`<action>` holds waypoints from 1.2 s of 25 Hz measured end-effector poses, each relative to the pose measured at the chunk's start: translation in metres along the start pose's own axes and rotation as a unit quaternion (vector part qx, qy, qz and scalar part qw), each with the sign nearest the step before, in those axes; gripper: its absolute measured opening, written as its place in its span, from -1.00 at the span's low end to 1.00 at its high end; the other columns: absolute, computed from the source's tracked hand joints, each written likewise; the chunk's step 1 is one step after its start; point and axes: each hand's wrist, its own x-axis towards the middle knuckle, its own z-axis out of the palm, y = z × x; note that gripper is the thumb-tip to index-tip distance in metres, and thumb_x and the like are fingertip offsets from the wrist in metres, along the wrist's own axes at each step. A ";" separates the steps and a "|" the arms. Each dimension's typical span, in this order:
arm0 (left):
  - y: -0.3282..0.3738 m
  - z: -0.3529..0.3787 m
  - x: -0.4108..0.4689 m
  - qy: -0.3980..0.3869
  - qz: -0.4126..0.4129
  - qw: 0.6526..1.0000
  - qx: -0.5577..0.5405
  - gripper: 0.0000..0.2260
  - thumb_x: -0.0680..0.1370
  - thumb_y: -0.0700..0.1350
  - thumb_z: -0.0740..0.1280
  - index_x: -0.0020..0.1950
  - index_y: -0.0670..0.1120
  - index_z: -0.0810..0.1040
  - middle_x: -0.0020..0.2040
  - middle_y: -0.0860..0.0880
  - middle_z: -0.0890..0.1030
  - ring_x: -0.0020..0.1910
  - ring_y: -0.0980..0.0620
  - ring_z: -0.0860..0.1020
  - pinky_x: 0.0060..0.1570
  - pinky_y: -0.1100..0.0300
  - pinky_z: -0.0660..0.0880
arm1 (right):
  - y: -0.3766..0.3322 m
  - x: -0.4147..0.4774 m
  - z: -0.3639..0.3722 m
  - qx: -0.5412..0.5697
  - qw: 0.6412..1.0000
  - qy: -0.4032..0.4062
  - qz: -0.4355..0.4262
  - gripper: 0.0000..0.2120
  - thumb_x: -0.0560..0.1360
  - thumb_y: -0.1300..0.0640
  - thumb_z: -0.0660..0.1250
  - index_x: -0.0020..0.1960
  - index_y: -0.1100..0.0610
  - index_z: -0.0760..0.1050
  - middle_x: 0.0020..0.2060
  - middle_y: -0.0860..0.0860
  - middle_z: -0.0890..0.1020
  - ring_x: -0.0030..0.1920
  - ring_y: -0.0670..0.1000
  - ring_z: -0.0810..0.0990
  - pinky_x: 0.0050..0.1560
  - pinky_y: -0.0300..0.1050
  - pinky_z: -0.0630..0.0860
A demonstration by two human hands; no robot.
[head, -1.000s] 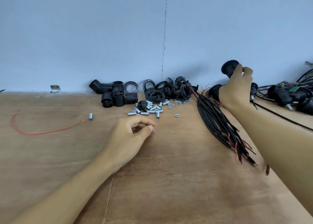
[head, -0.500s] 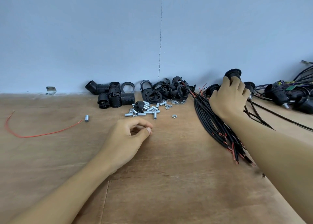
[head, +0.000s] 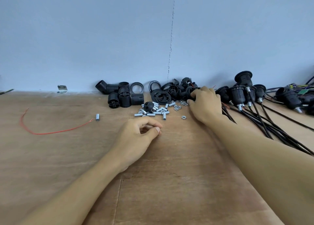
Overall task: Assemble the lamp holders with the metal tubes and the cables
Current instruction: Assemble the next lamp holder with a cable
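Recommendation: lift one black lamp-holder part (head: 190, 91) clear of heap (head: 163, 95) by wall with right hand (head: 205, 104), fingers curled round it, without dragging nuts (head: 178, 106), toward left hand (head: 137, 136), loosely curled on plywood table (head: 169, 173) just before metal tubes (head: 156, 112), contents not discernible.

Black lamp holders (head: 124, 97), silver metal tubes (head: 155, 111), red wire (head: 51, 132), brown table (head: 51, 156)

The right hand (head: 206, 104) covers the ends of the cables (head: 270, 134) under its wrist. Its fingertips sink among the black holder parts (head: 171, 90); I can't tell if they grip one. The left hand (head: 137, 136) curls, hiding its palm. Right of the right hand, cables leave frame.
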 end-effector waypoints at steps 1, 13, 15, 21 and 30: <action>0.000 0.000 0.000 0.000 0.000 1.000 -0.007 -0.74 0.56 -0.15 0.43 -0.11 0.25 0.68 -0.18 0.16 0.72 -0.09 0.27 0.64 -0.15 0.51 0.41 | -0.001 0.000 0.001 0.005 1.000 0.009 0.009 -0.73 0.57 -0.01 0.32 0.20 0.08 0.58 0.19 0.13 0.56 0.28 0.21 0.40 0.24 0.10 0.30; 0.003 0.002 0.000 0.008 -0.004 1.000 -0.016 -0.74 0.56 -0.17 0.43 -0.11 0.22 0.68 -0.19 0.16 0.72 -0.11 0.25 0.65 -0.13 0.51 0.42 | -0.033 -0.018 -0.022 0.108 0.993 0.053 -0.012 -0.87 0.51 0.02 0.32 -0.09 0.07 0.56 -0.07 0.05 0.60 -0.01 0.16 0.54 0.10 0.03 0.39; 0.002 0.003 0.000 0.046 -0.014 0.998 -0.034 -0.79 0.55 -0.19 0.43 -0.10 0.16 0.70 -0.17 0.16 0.71 -0.11 0.20 0.65 -0.05 0.34 0.52 | -0.051 -0.034 -0.032 0.095 0.992 0.013 -0.076 -0.89 0.46 -0.01 0.31 -0.17 0.02 0.51 -0.13 0.01 0.60 -0.08 0.13 0.55 0.03 -0.01 0.37; 0.001 -0.004 0.006 0.189 -0.046 0.981 -0.027 -0.76 0.53 -0.30 0.38 -0.02 0.06 0.64 -0.15 0.15 0.66 -0.20 0.32 0.55 -0.21 0.45 0.43 | -0.098 -0.071 -0.047 0.053 0.965 -0.141 -0.216 -0.73 0.36 -0.20 0.25 -0.33 -0.02 0.40 -0.31 -0.11 0.56 -0.23 0.04 0.54 -0.27 -0.11 0.22; -0.001 -0.003 0.007 0.157 -0.067 0.985 0.028 -0.73 0.52 -0.32 0.35 0.00 0.07 0.59 -0.03 0.11 0.62 -0.17 0.23 0.53 -0.12 0.40 0.43 | -0.110 -0.032 -0.014 0.150 0.975 -0.146 -0.074 -0.57 0.53 -0.07 0.34 0.35 0.04 0.44 0.23 0.09 0.48 0.19 0.18 0.53 0.16 0.08 0.51</action>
